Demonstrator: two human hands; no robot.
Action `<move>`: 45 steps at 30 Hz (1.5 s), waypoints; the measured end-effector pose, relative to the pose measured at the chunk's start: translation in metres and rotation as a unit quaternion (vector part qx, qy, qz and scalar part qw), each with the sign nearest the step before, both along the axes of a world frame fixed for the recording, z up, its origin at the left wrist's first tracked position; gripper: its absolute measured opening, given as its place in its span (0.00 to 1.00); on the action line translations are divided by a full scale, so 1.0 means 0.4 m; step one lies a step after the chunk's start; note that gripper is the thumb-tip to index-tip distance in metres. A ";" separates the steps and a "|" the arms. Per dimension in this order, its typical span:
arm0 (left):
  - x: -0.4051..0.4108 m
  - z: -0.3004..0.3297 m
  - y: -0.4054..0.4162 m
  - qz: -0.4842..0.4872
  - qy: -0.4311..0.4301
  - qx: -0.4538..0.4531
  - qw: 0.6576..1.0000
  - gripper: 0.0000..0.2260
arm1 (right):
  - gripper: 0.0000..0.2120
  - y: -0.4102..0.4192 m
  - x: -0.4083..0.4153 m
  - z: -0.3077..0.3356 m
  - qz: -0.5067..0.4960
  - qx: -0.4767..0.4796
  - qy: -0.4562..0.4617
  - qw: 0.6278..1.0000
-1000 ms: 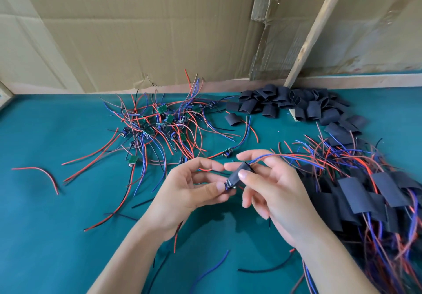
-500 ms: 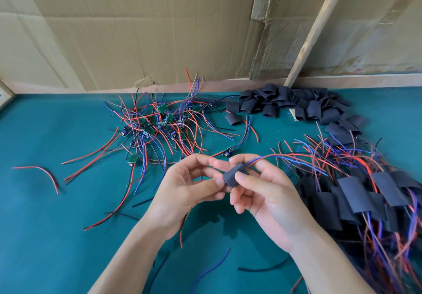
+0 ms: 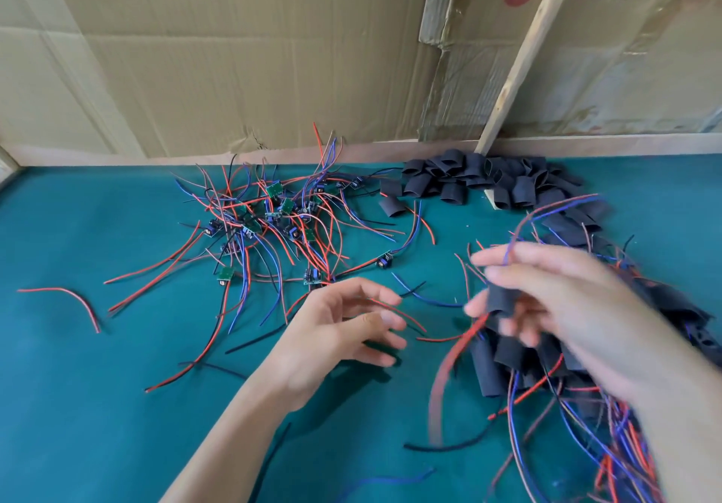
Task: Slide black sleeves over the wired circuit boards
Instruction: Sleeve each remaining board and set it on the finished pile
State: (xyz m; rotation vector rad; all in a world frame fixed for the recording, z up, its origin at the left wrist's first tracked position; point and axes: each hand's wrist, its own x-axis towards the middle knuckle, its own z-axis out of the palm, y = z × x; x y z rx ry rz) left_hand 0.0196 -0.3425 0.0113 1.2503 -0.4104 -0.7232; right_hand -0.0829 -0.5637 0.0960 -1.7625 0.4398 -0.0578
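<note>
Right hand, blurred, is raised above the right side of the counter. Its grip pinches one black sleeve, with red and blue wires running out of both ends of the sleeve. The board inside is not visible.

Left hand hovers over the middle of the counter, grip wide, fingers spread and loosely bent, holding nothing.

Pile of sleeved boards lies along the right edge, under and behind the right hand, wires trailing toward the near edge.

Tangle of bare green boards with red, blue and black wires sits left of centre, toward the far edge.

Heap of loose sleeves lies at the far edge, right of centre, against the foot of a leaning wooden stick.

One loose red wire lies near the left edge. Cardboard stands behind the far edge.
</note>
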 end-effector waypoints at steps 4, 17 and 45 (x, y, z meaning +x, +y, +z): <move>0.006 0.000 -0.006 0.041 0.010 0.008 0.999 0.11 | 0.25 -0.092 -0.065 0.103 -0.048 -0.239 0.058 0.968; 0.011 -0.012 -0.008 0.056 0.006 0.046 0.997 0.05 | 0.20 0.123 0.282 -0.031 0.258 -0.533 0.079 0.802; 0.004 0.000 -0.016 0.100 0.063 -0.001 0.993 0.15 | 0.07 0.108 0.210 0.004 0.285 -0.311 0.053 0.905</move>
